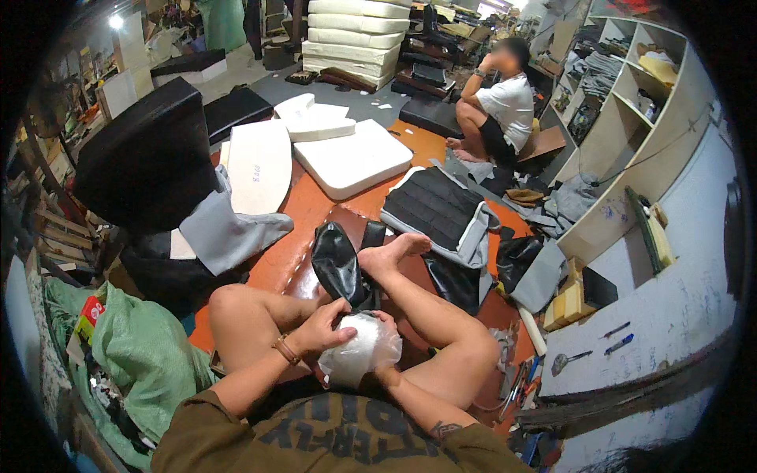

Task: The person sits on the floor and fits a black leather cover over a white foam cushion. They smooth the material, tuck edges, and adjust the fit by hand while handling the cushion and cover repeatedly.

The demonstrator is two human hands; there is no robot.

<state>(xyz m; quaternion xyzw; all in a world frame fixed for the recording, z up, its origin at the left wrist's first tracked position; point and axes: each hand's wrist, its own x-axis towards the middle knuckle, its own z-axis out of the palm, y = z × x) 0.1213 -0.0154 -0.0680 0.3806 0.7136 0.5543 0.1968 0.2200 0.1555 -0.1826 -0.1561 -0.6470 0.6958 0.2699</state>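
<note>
In my lap is a rounded white pad [361, 339] wrapped in thin clear plastic; it looks like foam. My left hand [325, 327] is closed on its left side, with the thumb over the plastic and the fingers toward a black leather-like cover [335, 260]. The cover lies just beyond the pad, between my lower legs. Behind the pad's right side is my right hand [385, 318], mostly hidden, with fingertips curling round the far edge. Whether the cover's edge is also pinched in my left fingers is hard to see.
White foam slabs [355, 162] and a black padded block [142, 154] lie ahead. A grey-and-black quilted cover [438, 213] is right of my foot. A green sack [150, 355] stands at my left, a white board with pens [639, 347] at my right. Another person [505, 110] squats near shelves [631, 102].
</note>
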